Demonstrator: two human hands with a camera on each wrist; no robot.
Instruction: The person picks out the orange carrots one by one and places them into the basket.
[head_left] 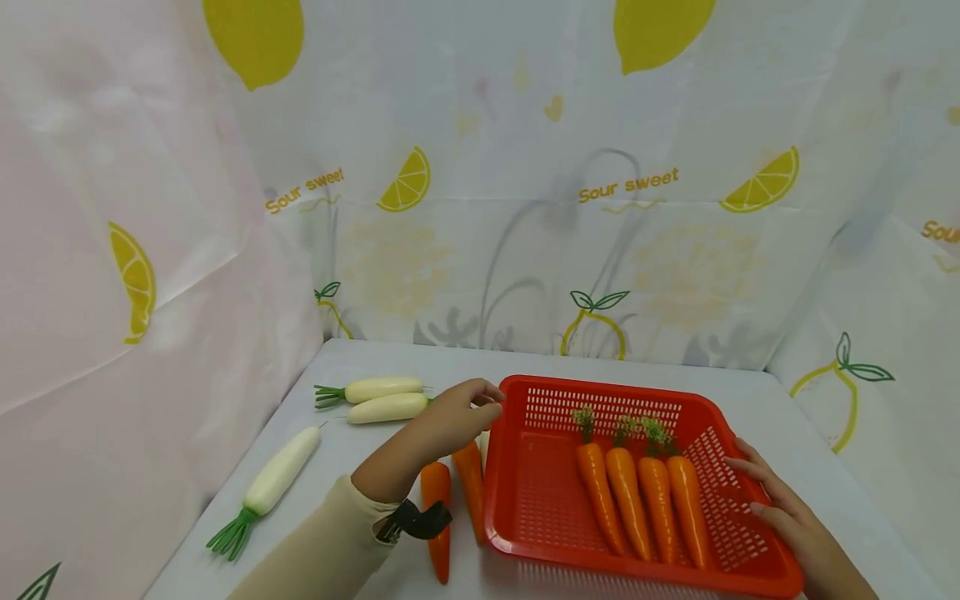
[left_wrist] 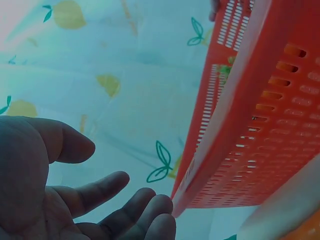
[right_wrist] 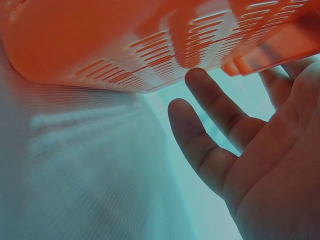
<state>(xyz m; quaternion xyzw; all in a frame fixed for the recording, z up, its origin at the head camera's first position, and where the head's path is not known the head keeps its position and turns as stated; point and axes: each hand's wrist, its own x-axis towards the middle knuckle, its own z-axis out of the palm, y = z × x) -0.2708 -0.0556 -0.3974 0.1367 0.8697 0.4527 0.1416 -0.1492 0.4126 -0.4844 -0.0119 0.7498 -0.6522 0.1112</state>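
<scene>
A red plastic basket (head_left: 540, 500) with slotted walls stands on the table, several carrots (head_left: 630, 500) lying side by side in its right half. My left hand (head_left: 457, 412) is at the basket's far left corner, fingertips close to the rim. In the left wrist view its fingers (left_wrist: 107, 190) are loosely bent with nothing between them. At the basket's right side is my right hand (head_left: 787, 508), fingertips at the rim. The right wrist view shows its fingers (right_wrist: 215, 105) spread and nearly straight beside the slotted wall (right_wrist: 165, 55).
Two carrots (head_left: 438, 533) lie left of the basket, partly behind my left forearm. Two white radishes (head_left: 386, 407) lie at the back left, another white radish (head_left: 283, 471) nearer the left edge. A patterned cloth (head_left: 480, 250) hangs behind the table (head_left: 360, 467) and along both sides.
</scene>
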